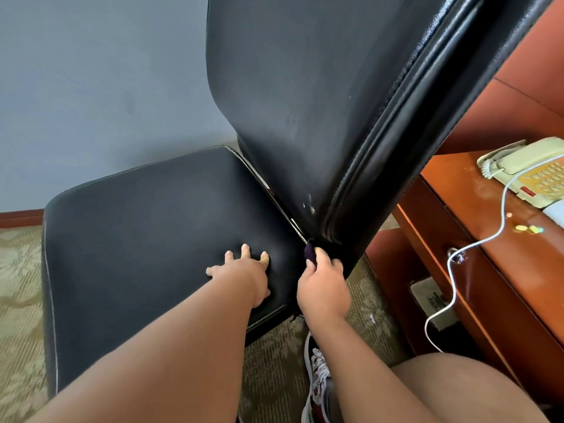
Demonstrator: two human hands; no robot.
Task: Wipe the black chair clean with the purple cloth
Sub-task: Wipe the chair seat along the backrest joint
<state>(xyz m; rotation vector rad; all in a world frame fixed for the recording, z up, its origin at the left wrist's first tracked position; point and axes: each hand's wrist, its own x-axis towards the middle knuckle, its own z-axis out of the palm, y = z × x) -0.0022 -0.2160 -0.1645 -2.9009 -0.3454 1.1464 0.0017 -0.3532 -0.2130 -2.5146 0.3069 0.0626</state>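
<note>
Left hand rests open, fingers spread flat on the black chair seat. Right hand grips the purple cloth at the backrest base

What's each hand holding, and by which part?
The right hand grips the purple cloth bunched in its fist; left hand holds nothing, flat on the seat.

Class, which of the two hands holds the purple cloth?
The right hand grips the purple cloth; the left hand rests spread on the chair seat.
</note>
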